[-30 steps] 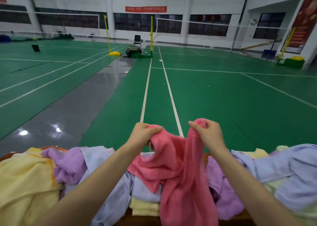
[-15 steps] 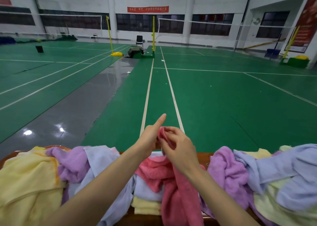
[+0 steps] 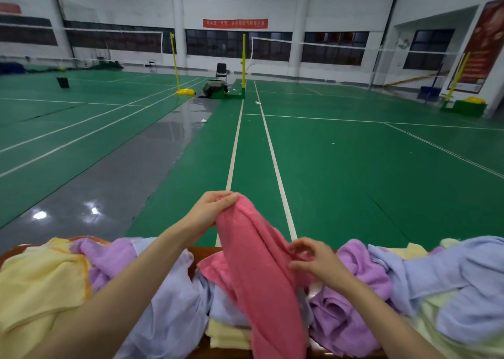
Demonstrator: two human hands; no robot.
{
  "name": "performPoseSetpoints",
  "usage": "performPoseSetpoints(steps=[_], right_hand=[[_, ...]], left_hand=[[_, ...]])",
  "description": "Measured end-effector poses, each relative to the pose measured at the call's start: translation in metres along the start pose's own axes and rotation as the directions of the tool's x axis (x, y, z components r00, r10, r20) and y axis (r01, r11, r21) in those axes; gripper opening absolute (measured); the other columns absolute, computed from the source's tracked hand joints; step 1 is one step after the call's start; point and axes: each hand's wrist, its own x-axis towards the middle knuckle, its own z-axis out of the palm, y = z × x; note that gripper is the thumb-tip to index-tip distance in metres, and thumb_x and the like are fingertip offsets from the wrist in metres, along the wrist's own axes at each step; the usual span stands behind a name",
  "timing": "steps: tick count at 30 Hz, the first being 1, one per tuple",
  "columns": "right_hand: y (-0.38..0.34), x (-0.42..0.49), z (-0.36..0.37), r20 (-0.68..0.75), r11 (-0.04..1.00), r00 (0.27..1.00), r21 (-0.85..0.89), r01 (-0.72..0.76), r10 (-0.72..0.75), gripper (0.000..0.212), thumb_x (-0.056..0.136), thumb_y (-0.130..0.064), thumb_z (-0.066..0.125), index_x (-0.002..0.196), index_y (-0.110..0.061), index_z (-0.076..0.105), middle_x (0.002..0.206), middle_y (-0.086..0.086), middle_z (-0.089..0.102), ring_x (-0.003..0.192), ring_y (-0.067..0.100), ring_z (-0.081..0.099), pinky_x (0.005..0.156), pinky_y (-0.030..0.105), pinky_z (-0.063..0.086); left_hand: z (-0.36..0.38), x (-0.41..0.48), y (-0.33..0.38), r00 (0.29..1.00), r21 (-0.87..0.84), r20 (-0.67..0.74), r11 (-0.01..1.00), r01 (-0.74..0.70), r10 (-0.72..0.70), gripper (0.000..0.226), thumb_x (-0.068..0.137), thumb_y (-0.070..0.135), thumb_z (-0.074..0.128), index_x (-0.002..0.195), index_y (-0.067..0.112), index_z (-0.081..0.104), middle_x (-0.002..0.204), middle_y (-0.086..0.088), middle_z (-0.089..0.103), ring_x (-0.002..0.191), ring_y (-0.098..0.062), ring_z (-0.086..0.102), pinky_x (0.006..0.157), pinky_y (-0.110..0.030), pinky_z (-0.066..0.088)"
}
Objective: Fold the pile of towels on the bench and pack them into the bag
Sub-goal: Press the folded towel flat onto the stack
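Observation:
A pink towel hangs over the middle of the wooden bench. My left hand holds its top corners up, pinched between thumb and fingers. Lower and to the right, my right hand pinches the towel's right edge. Loose towels lie heaped on both sides: yellow, purple and light blue on the left, purple and light blue on the right. Under the pink towel sits a short stack of folded towels. No bag is in view.
Beyond the bench stretches a green badminton court floor with white lines and a grey strip. Far off stand yellow net posts, a chair and a dark bag-like heap.
Both hands met at the top of the pink towel, then the left kept the top corners while the right slid down to the towel's right edge.

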Motion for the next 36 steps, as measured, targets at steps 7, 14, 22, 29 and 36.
performPoseSetpoints(steps=[7,14,22,29,36], right_hand=[[0.021,0.003,0.021,-0.065,0.987,0.997,0.160,-0.018,0.028,0.016,0.081,-0.010,0.071,0.090,-0.021,0.063,0.105,0.002,0.066,0.098,0.013,0.062,0.092,0.023,0.047],[0.029,0.023,0.025,-0.001,0.993,0.996,-0.075,-0.087,0.087,0.033,0.084,0.005,0.054,0.106,-0.019,0.053,0.102,-0.009,0.058,0.099,0.011,0.055,0.080,0.008,0.040],[0.022,0.039,0.001,-0.045,0.947,0.989,-0.287,-0.146,0.139,0.034,0.078,-0.024,0.072,0.053,-0.025,0.049,0.053,-0.011,0.044,0.051,0.002,0.036,0.047,0.016,0.031],[0.021,0.037,-0.040,0.297,0.906,0.908,0.214,-0.365,0.295,0.060,0.042,-0.053,0.089,0.074,-0.007,0.067,0.071,0.009,0.055,0.065,0.018,0.050,0.067,0.028,0.044],[-0.021,0.033,-0.075,0.126,0.876,0.979,0.439,-0.198,0.158,0.042,0.060,-0.043,0.079,0.052,-0.013,0.051,0.050,-0.004,0.042,0.048,0.007,0.039,0.049,0.015,0.040]], left_hand=[[-0.022,-0.001,0.006,0.997,-0.087,0.067,0.996,-0.026,0.032,0.022,0.094,0.011,0.047,0.090,0.009,0.068,0.075,0.005,0.071,0.067,-0.004,0.063,0.062,-0.014,0.049],[-0.056,-0.006,-0.002,0.988,-0.045,0.151,0.998,0.035,-0.028,0.051,0.041,0.059,0.083,0.074,0.021,0.077,0.074,0.004,0.070,0.066,-0.006,0.063,0.058,-0.015,0.050],[-0.088,-0.008,-0.012,0.985,0.012,0.157,0.998,0.065,-0.066,0.070,0.032,0.065,0.084,0.083,0.018,0.077,0.082,0.001,0.071,0.072,-0.007,0.064,0.062,-0.016,0.052],[-0.105,-0.012,0.002,0.992,-0.042,0.123,0.998,0.046,-0.041,0.057,0.042,0.051,0.086,0.084,0.014,0.077,0.083,-0.005,0.069,0.067,-0.009,0.063,0.059,-0.017,0.051],[-0.115,-0.014,0.035,0.998,-0.065,0.047,0.997,-0.040,0.043,0.066,0.021,0.055,0.089,0.074,0.018,0.078,0.073,0.000,0.071,0.060,-0.005,0.064,0.053,-0.014,0.050]])
